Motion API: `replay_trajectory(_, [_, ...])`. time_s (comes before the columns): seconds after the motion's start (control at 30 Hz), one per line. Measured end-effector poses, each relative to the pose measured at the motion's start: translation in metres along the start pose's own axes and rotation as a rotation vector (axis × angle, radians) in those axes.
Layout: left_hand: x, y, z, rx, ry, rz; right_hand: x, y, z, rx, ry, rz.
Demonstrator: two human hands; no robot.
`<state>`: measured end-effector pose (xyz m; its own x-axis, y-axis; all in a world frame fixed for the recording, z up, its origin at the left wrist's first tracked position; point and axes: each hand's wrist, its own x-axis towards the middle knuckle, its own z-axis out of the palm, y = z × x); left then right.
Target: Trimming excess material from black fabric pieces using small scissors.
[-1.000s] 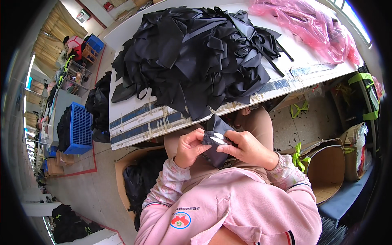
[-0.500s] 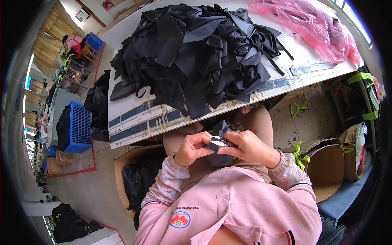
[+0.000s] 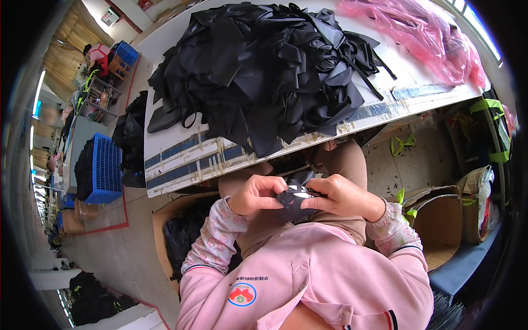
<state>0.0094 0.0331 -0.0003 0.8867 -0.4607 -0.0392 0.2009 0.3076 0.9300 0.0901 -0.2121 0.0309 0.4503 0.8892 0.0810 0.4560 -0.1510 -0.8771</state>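
In front of my lap, both hands hold up a small black fabric piece [image 3: 293, 208] with white patches on its upper part. My left hand [image 3: 254, 196] pinches its left edge between thumb and fingers. On the opposite side, my right hand [image 3: 346, 197] is closed with thumb and forefinger at the fabric's right edge. A small dark thing shows between those right fingers, too small to name. Beyond my hands, a large heap of black fabric pieces [image 3: 258, 77] covers much of the white table [image 3: 165, 179].
Pink plastic sheeting [image 3: 418, 41] lies at the table's far right. An open cardboard box [image 3: 437, 225] stands to my right; another carton [image 3: 160, 220] with black material is at my left. Farther left is a blue crate [image 3: 105, 168]. A person [image 3: 100, 58] is in the far left background.
My hands and the black fabric piece have shifted slightly. The fabric is turned and spread differently, with its white patches showing in a new shape; both hands keep their grip.
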Motion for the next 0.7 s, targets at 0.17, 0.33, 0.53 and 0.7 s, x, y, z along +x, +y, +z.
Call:
replay_trajectory(0.17, [0.005,0.006,-0.009,-0.059,-0.111,-0.088,-0.001,0.002,-0.002,0.003,-0.061,-0.038])
replay_trajectory(0.33, [0.007,0.002,-0.015,-0.126,-0.177,-0.209,-0.002,0.000,-0.005,-0.083,-0.087,-0.031])
replay_trajectory(0.53, [0.009,-0.004,-0.017,-0.140,-0.265,-0.243,-0.001,0.000,-0.003,-0.178,-0.123,-0.063])
replay_trajectory(0.7, [0.012,-0.004,-0.018,-0.147,-0.307,-0.280,0.001,0.000,0.000,-0.190,-0.115,-0.126])
